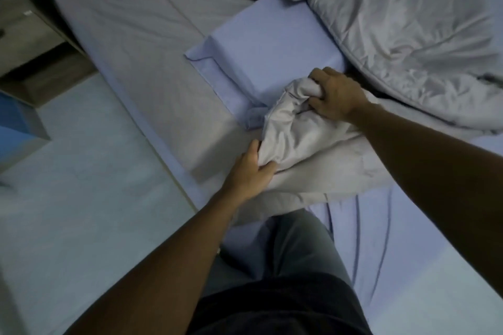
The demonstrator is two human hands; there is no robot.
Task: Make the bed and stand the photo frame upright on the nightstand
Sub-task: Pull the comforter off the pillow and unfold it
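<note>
Nearest the lens: black shirt front (277,313), bottom centre, with one grey trouser leg (288,247) just above it, the knee meeting the near edge of the bed.

Far left, top: grey-brown wooden cabinet (30,43), standing just beside the bed; most of its top is cut off by the frame edge.

Left, lower: blue box-shaped item (16,122), blurred, on the pale tiled floor (81,185).

Left of centre: bed (130,35) under a lilac fitted sheet, lightly creased, running diagonally from top left to bottom right.

Centre: rectangular lilac pillow (266,43) in a matching case, lying flat on the sheet, its loose flap end turned toward the cabinet side.

Centre, lower: left hand (247,171), fingers curled and thumb pressed over the cloth, gripping the lower fold of a bunched corner of the silky pale-grey quilted duvet (294,139). The bunch is gathered between both hands, touches the pillow's near corner and drapes down over the bed edge toward the knee.

Centre right: right hand (334,95), fingers curled tight into the upper part of the same bunch, fingertips buried in the cloth.

Right, top to middle: remainder of the duvet, crumpled in a heap across the far side of the bed, overlapping the pillow's right edge, not spread out.
</note>
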